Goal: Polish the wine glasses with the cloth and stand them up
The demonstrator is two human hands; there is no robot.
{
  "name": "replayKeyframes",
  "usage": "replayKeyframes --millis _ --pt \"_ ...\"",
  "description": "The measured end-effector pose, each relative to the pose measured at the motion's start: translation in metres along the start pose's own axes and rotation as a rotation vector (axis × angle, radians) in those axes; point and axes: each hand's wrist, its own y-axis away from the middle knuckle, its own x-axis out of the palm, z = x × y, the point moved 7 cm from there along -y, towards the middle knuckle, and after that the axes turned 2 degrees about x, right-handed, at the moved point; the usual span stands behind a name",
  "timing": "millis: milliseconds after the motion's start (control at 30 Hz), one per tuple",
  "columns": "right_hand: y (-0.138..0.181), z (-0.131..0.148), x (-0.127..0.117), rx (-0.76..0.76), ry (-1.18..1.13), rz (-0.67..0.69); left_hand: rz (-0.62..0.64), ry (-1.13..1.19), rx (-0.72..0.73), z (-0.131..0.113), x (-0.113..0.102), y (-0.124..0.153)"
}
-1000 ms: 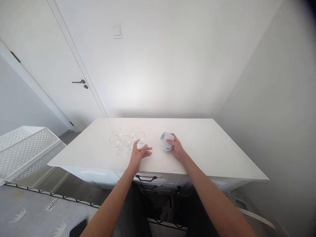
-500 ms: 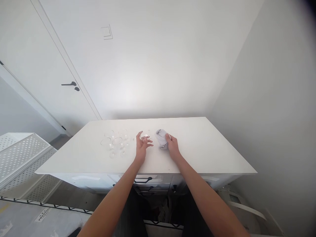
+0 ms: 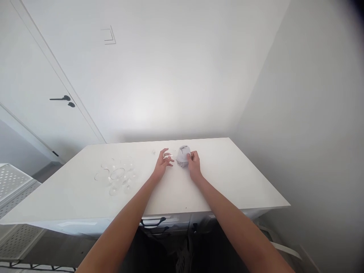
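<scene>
My left hand (image 3: 163, 163) curls its fingers around a clear glass (image 3: 172, 153), whose outline is faint against the white top. Closed on a bunched light grey cloth (image 3: 183, 156), my right hand (image 3: 195, 163) keeps it right beside the glass. Whether the cloth touches the glass, I cannot tell. Several clear stemmed glasses (image 3: 117, 173) stand close together to the left of my left hand. A small clear object (image 3: 154, 152) lies behind that hand; its kind is too faint to make out.
The glasses stand on a white cabinet top (image 3: 233, 178) with dark-handled drawers (image 3: 153, 222) below its front edge. A wall runs behind it. At the left are a door with a black handle (image 3: 60, 98) and a white perforated rack (image 3: 13, 182).
My view has shifted, so the glasses on the top appear further left. The right hand has brought the cloth closer to the left hand and the glass, and the cloth has turned.
</scene>
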Motion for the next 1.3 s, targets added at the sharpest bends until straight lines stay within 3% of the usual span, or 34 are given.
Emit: replayKeyframes --millis 233,333,433,567,733,833,967,1067,1200,1300 --pt "-0.016 0.017 0.036 -0.223 0.26 0.241 -0.145 -0.073 -0.011 0.013 -0.006 -0.028" --pt "-0.017 0.018 0.041 -0.167 0.194 0.344 -0.175 -0.07 0.013 0.013 -0.009 -0.03" --pt "-0.011 0.017 0.05 -0.058 -0.005 0.573 -0.163 -0.013 -0.001 0.013 -0.012 -0.031" --pt "-0.002 0.017 0.058 -0.029 -0.08 0.734 -0.027 0.023 0.019 0.008 -0.007 -0.03" --pt "0.002 0.013 0.064 -0.008 -0.02 0.78 0.175 -0.027 0.045 0.004 0.008 -0.025" --pt "-0.005 0.016 0.061 0.082 -0.203 0.776 0.133 0.017 0.073 0.0 0.008 -0.027" --pt "-0.018 0.014 0.048 0.2 -0.317 0.646 0.082 0.051 0.125 -0.005 0.005 -0.03" --pt "-0.02 0.013 0.046 0.138 -0.258 0.606 0.091 0.026 0.124 -0.004 0.006 -0.029" --pt "-0.013 0.017 0.056 -0.022 -0.079 0.659 0.08 0.0 0.116 -0.004 0.005 -0.028" --pt "-0.01 0.014 0.059 0.111 -0.181 0.688 0.027 0.037 0.111 -0.005 0.0 -0.03"
